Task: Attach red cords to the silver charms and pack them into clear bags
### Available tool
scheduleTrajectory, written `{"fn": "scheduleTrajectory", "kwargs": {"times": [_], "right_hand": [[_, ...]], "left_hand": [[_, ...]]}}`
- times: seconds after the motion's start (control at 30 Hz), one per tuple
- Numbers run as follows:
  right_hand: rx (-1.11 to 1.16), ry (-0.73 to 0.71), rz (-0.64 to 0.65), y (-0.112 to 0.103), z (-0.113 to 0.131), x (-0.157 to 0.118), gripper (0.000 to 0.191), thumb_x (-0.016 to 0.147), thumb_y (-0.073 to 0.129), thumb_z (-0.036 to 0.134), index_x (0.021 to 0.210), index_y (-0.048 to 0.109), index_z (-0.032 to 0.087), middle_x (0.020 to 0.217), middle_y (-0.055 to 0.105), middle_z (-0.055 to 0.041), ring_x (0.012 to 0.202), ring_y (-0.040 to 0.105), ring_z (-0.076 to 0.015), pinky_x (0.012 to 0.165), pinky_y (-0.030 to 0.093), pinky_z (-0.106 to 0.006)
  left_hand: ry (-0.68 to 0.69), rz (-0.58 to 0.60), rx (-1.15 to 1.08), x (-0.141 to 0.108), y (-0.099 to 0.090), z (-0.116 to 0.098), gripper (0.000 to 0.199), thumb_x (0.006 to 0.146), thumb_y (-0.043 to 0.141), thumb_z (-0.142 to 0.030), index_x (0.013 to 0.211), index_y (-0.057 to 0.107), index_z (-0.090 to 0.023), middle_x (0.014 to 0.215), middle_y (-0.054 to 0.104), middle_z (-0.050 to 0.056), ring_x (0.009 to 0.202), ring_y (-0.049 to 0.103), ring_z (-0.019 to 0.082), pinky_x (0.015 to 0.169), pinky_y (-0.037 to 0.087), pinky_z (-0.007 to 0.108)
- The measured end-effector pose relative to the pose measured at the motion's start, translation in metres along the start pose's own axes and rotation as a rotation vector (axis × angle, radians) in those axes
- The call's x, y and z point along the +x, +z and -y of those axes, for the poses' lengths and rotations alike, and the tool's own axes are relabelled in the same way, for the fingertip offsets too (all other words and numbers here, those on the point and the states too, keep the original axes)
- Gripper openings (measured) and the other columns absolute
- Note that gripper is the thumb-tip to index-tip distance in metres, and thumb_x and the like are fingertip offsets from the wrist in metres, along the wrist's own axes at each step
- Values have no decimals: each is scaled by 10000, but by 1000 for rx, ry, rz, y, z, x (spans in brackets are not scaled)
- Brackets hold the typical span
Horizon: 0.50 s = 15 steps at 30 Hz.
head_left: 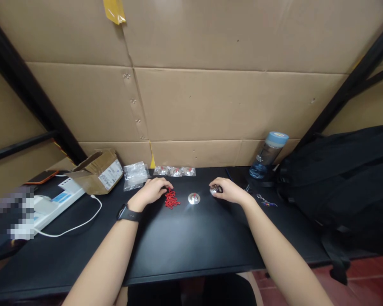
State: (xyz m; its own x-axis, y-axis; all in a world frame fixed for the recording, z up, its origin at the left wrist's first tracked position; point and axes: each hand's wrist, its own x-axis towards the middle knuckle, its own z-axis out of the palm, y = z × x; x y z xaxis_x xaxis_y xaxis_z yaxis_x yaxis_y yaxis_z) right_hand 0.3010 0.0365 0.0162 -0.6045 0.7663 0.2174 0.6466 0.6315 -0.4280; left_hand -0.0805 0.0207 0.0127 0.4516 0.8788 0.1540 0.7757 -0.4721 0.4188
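Red cords (171, 199) lie in a loose pile on the black table, and the fingers of my left hand (155, 190) touch the pile's upper end. What those fingers pinch, if anything, is too small to tell. A round, shiny metal disc with a red mark (194, 198) lies flat between my hands. To its right, my right hand (225, 190) has its fingers curled round a stack of shiny discs (215, 189) at the table surface. A dark watch is on my left wrist.
Bagged discs (175, 171) and clear plastic bags (135, 175) lie along the cardboard wall. An open carton (98, 172) and a white power strip (51, 212) with a cable are at left. At right stand a blue-lidded bottle (268, 155) and a black backpack (344, 182).
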Motion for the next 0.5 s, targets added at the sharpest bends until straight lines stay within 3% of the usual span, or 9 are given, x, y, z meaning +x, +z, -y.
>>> {"fn": "scheduleTrajectory", "kwargs": {"times": [0.3,0.5], "right_hand": [[0,15,22,-3,0,-2,241,793,759,205,1033,739,200,992,713,-66,865,666,-198,819,508,-306],[21,2,-27,-15,5,-4,246,785,765,200,1030,744,211,1014,709,-64,883,669,-199,829,510,-316]], "left_hand": [[-46,-37,83,4,9,10,77,879,661,-262,865,737,-260,1029,710,45,1026,621,239,946,415,351],[-124,-132,103,4,2,2,125,923,561,-262,931,685,-242,954,749,50,972,654,253,941,416,383]]}}
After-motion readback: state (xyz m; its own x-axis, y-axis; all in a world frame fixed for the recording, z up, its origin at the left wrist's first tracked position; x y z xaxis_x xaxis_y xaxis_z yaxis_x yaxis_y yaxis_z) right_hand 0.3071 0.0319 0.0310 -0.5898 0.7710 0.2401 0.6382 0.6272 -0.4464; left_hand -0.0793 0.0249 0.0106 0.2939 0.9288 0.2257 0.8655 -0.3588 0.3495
